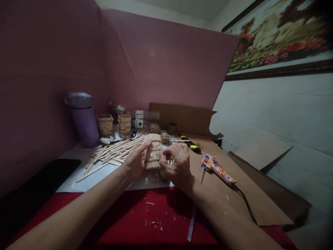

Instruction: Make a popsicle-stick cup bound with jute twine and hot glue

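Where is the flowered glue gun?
In the head view, the glue gun lies on the brown board, right of the right hand and lower in frame than the black-and-yellow cutter.

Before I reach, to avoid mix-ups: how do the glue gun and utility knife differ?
The glue gun has a floral pattern; the utility knife is black and yellow. The glue gun trails a black cord; the utility knife shows none. The glue gun lies farther right than the utility knife. Both lie on the brown board.
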`<move>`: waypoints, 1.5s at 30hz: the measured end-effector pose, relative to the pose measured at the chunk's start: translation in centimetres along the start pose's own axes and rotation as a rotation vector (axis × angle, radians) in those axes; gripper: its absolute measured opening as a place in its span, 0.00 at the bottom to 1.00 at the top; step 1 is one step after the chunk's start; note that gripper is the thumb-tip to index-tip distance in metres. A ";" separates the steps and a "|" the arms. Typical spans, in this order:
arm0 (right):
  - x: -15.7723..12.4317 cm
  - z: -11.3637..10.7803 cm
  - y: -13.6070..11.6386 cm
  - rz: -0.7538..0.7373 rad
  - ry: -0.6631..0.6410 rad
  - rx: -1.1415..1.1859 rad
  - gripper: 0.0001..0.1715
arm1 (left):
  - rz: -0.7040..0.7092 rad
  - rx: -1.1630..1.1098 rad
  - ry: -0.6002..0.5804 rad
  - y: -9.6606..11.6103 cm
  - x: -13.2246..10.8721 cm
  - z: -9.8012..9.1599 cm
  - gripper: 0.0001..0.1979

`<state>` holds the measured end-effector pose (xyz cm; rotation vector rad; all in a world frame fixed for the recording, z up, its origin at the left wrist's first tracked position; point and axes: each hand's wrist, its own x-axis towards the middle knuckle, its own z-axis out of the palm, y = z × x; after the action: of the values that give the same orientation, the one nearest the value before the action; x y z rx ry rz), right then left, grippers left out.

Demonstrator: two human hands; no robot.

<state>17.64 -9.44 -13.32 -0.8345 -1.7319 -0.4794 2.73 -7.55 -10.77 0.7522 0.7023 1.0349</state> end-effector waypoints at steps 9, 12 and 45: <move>-0.1 0.1 0.0 0.011 -0.013 -0.018 0.10 | -0.027 -0.003 -0.002 0.0 -0.1 0.0 0.18; -0.1 0.0 0.0 0.011 -0.014 -0.023 0.10 | -0.030 0.021 -0.002 0.2 -0.5 0.3 0.19; 0.0 0.2 -0.1 0.061 0.030 -0.077 0.09 | 0.268 0.086 -0.059 -0.7 -0.5 0.5 0.33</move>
<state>17.45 -9.44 -13.39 -0.9277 -1.6645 -0.5174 3.28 -8.35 -11.02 0.9666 0.6085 1.2255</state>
